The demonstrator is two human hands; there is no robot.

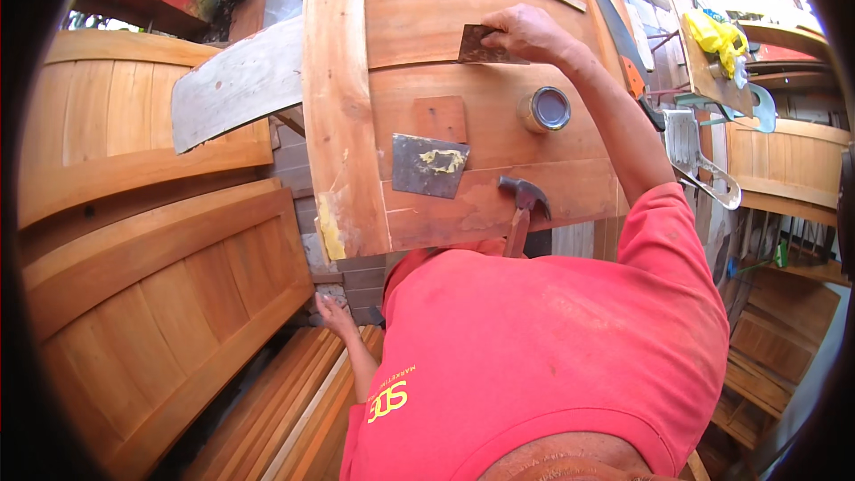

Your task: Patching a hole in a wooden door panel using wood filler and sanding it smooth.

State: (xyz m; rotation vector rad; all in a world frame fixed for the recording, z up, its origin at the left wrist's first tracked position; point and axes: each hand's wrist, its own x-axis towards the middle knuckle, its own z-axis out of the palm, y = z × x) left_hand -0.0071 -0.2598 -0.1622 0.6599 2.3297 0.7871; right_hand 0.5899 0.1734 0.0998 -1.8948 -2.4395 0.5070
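Note:
My right hand (pixel 527 31) reaches forward and presses a dark flat scraper blade (pixel 481 46) against the wooden door panel (pixel 419 13) that lies in front of me. Nearer to me on the panel rest a grey metal plate with a smear of yellow filler (pixel 429 166), a small square wood piece (pixel 439 118), a round tin (pixel 545 109) and a hammer (pixel 525 200). My left hand (pixel 333 309) hangs low beside the panel's near edge, next to a brick support (pixel 356 281). Its fingers are curled, and whether they hold anything is unclear.
A handsaw (pixel 614 31) lies along the panel's right side. A grey plank (pixel 236 80) sticks out to the left. Large wooden doors (pixel 151 258) lean at left, with timber strips (pixel 294 401) below. A white chair (pixel 699 156), a yellow cloth (pixel 720 36) and more woodwork stand at right.

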